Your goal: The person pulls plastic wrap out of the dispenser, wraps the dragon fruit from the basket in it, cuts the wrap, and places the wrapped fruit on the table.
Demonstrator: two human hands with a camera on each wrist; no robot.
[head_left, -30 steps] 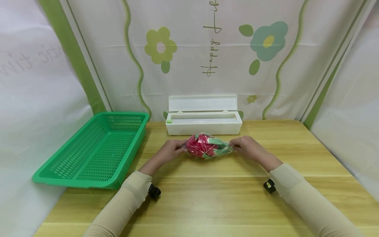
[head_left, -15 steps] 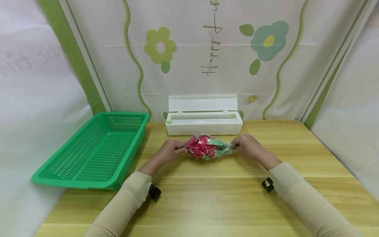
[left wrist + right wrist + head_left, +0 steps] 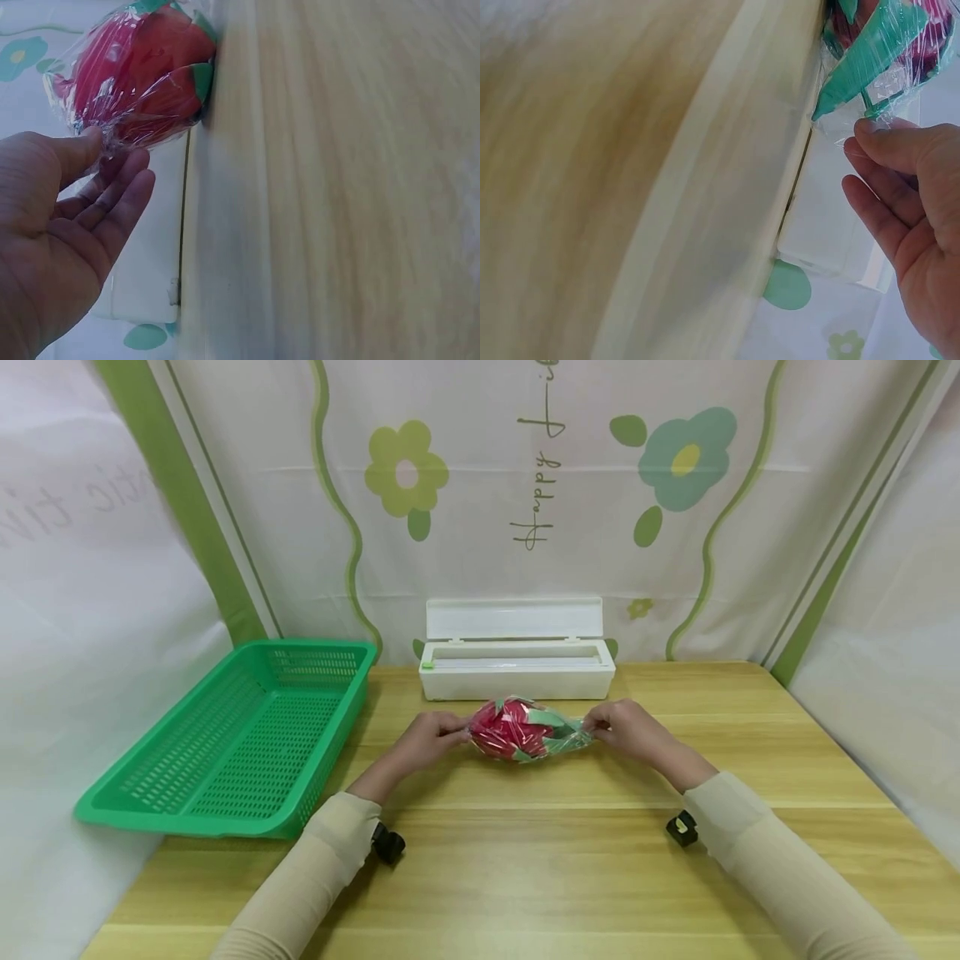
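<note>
A red dragon fruit with green leafy tips lies wrapped in clear cling film at the middle of the table, just in front of the white box. My left hand pinches the gathered film at the fruit's left end between thumb and fingers. At the other end, my right hand pinches the twisted cling film beside the long green tips. In the left wrist view the red side of the dragon fruit shows through shiny, creased film. The right wrist view shows a green tip under the film close to my thumb.
Behind the fruit stands a white cling film box with its lid raised and a small green piece at its left end. A green slotted basket sits at the left of the wooden table. Patterned curtains enclose the back and sides.
Both hands keep their pinch on the film ends with only slight shifts. The head view has tilted a little; the fruit, box and basket stay in place.
</note>
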